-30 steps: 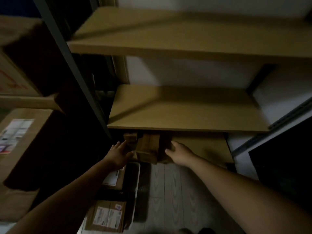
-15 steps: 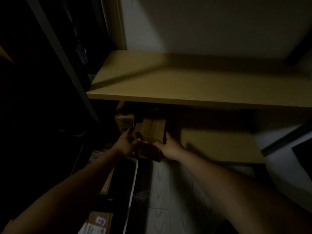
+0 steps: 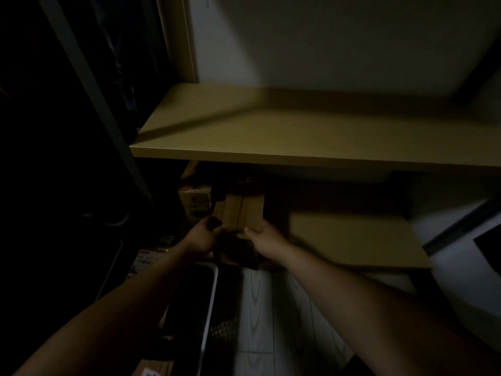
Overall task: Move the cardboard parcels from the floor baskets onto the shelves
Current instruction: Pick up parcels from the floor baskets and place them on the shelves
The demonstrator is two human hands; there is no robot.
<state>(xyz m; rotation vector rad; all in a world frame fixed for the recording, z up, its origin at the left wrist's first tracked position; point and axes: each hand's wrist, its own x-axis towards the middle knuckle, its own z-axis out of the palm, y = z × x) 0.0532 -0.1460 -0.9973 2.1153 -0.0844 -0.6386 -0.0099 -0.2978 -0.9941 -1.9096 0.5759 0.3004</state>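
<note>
A small brown cardboard parcel (image 3: pixel 240 213) with a taped seam sits at the front left of the lowest shelf (image 3: pixel 352 240). My left hand (image 3: pixel 202 237) grips its left front corner, and my right hand (image 3: pixel 267 238) grips its right front corner, thumb on top. Another parcel (image 3: pixel 193 202) stands just left of it, deeper under the shelf above. The scene is very dark, so the parcel's front face is mostly hidden in shadow.
A wide tan shelf (image 3: pixel 311 137) overhangs the lower one. A white-rimmed floor basket (image 3: pixel 208 308) lies below my left arm, with labelled parcels (image 3: pixel 146 259) beside it. A grey metal upright (image 3: pixel 95 90) runs along the left. Pale wood floor (image 3: pixel 260 321) lies below.
The view has tilted down and closer to the lowest shelf. Both hands have closed in on the parcel's front corners, and the parcel sits further onto the shelf.
</note>
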